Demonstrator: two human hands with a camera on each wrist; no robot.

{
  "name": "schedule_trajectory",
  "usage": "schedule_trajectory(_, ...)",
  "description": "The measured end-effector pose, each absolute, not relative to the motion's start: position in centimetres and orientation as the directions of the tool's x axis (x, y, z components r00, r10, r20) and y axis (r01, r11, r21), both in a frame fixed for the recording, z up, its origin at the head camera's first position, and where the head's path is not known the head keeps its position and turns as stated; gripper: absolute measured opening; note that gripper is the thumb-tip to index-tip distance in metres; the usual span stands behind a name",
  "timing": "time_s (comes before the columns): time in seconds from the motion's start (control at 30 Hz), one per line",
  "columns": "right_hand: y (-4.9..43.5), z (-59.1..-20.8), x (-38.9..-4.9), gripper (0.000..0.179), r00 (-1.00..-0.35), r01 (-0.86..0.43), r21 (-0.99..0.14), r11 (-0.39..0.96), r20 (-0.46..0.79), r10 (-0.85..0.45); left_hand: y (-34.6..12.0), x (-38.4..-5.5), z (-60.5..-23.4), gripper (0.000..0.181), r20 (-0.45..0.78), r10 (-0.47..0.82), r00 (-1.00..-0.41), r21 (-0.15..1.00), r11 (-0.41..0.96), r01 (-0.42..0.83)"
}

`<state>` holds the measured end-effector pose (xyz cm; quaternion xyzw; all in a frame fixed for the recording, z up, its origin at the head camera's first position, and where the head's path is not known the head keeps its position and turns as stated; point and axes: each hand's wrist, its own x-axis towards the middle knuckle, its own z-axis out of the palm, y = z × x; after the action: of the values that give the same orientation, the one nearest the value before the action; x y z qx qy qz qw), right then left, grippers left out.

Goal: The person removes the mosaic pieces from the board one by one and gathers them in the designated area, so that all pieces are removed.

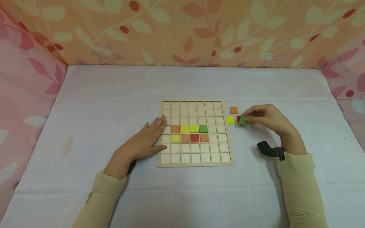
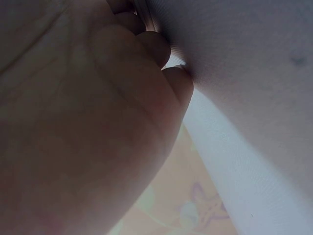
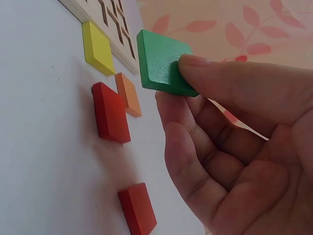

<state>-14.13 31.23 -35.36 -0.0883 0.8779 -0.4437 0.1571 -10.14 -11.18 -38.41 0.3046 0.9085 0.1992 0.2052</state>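
My right hand (image 1: pixel 269 118) pinches a green square tile (image 3: pixel 164 63) between thumb and fingers, raised above the table just right of the wooden grid board (image 1: pixel 195 160). Below it a red tile (image 3: pixel 111 113) lies on the cloth, and a second red tile (image 3: pixel 138 209) shows in the right wrist view. A yellow tile (image 1: pixel 230 120) and an orange tile (image 1: pixel 233 110) lie close by. Several coloured tiles, among them a green one (image 1: pixel 203 128), fill cells in the board's two middle rows. My left hand (image 1: pixel 145 141) rests with fingers extended on the board's left edge.
White cloth (image 1: pixel 188 84) covers the table. Behind it hangs an orange leaf-patterned curtain (image 1: pixel 171 31), with pink patterned fabric (image 1: pixel 25 95) at the left. A black wrist mount (image 1: pixel 269 150) sticks out from the right sleeve over the cloth.
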Motion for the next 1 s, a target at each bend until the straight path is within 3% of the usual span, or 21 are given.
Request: schedule_trajectory(1.0,35.0,-36.3,-14.3,0.021,-0.966,0.038,-0.795,0.605,-0.185,-0.182,-11.1,-10.3,-38.5,0.086,-0.267,0.630,-0.729,0.477,0.744,0.468)
